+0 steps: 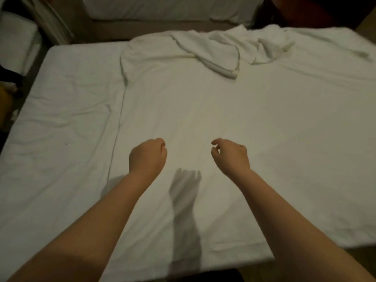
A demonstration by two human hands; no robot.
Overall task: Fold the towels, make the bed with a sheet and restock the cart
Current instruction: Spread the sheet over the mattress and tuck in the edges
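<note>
Head view, looking down along both bare forearms. My left hand (148,156) is held over the sheet (213,110), back upward, fingers curled under into a loose fist with nothing visible in it. My right hand (231,157) is level with it and apart from it, with the fingers loosely hooked and separated. The thumb is close to the forefinger but pinches nothing. Neither hand grips the cloth. A shadow (185,200) of a hand and forearm falls on the sheet between my arms, nearer to me than the hands. The sheet lies spread flat over the middle and right of the bed (57,123). Its left edge runs as a straight seam from the far side toward me, leaving a creased white strip of the bed uncovered on the left. At the far edge, well beyond my hands, a rumpled white heap (221,55) rests on the sheet; whether it is towels or a turned-back fold of the sheet I cannot tell. Beyond a dim strip of floor (114,30) stands a second bed (162,7), also white. A white cushion (16,41) sits at the far left, beside dark, blurred items that are too dim to identify. My forearms hide the near edge of the bed at both lower corners.
</note>
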